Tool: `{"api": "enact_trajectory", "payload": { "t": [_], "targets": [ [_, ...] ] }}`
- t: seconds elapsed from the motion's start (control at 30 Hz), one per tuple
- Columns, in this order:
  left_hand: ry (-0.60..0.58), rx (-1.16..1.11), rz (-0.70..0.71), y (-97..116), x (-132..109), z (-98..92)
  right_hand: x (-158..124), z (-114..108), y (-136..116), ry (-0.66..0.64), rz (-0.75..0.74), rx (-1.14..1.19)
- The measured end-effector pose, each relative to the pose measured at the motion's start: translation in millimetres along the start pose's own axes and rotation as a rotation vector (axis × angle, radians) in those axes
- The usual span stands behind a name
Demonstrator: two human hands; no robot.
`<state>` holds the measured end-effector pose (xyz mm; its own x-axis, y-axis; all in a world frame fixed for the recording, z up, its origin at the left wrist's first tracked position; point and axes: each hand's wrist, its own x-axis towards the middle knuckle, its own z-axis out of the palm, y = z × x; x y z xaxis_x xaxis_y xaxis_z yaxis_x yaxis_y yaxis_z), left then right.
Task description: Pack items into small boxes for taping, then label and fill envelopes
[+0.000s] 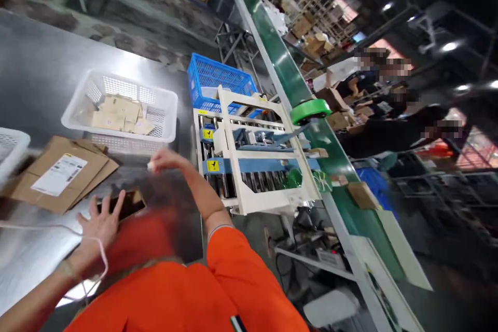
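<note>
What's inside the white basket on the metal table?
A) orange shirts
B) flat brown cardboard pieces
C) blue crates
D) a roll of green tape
B. The white plastic basket on the steel table holds a pile of flat brown cardboard pieces.

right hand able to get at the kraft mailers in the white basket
Probably yes: the right hand is just off the near rim of the white basket, nothing between them, and the kraft mailers lie uncovered. It holds a small white item, though.
</note>
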<state>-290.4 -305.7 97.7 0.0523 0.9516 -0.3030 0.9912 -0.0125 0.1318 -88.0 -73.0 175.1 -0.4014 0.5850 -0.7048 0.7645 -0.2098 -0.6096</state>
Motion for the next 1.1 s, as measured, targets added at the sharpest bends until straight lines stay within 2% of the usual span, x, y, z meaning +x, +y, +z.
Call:
{"api": "enact_trajectory", "payload": {
  "t": [0.03, 0.1, 0.17, 0.27, 0.33, 0.43, 0.5, 0.63, 0.8, 0.97, 1.03, 1.1],
  "targets": [
    [0.004, 0.005, 0.012, -1, 0, 3.3, 23, -22, -11, 0.142, -0.066, -0.080],
    [0.017, 0.019, 0.035, -7, 1, 11.8, 72, -54, -37, 0.338, -0.160, -0.197],
    [0.031, 0.020, 0.042, -12, 2, 22.2, 122, -69, -66, 0.421, -0.224, -0.302],
    [0.066, -0.017, 0.069, -17, 3, 38.6, 188, -70, -100, 0.478, -0.274, -0.435],
    [0.092, -0.039, 0.081, -18, 2, 47.9, 224, -63, -112, 0.507, -0.240, -0.493],
    [0.103, -0.065, 0.088, -19, 0, 58.3, 264, -49, -116, 0.520, -0.186, -0.636],
    [0.100, -0.084, 0.114, -20, -2, 63.9, 279, -40, -113, 0.527, -0.153, -0.715],
    [0.134, -0.077, 0.151, -24, -5, 73.0, 283, -29, -104, 0.592, -0.056, -0.708],
    [0.128, -0.081, 0.150, -24, -3, 71.8, 259, -36, -88, 0.599, -0.111, -0.673],
    [0.104, -0.099, 0.080, -20, 1, 58.6, 228, -56, -68, 0.569, -0.123, -0.577],
    [0.094, -0.106, 0.055, -18, 3, 54.9, 212, -72, -63, 0.557, -0.147, -0.536],
    [0.080, -0.119, 0.039, -18, 5, 52.1, 191, -93, -62, 0.607, -0.178, -0.467]
  ]
}}
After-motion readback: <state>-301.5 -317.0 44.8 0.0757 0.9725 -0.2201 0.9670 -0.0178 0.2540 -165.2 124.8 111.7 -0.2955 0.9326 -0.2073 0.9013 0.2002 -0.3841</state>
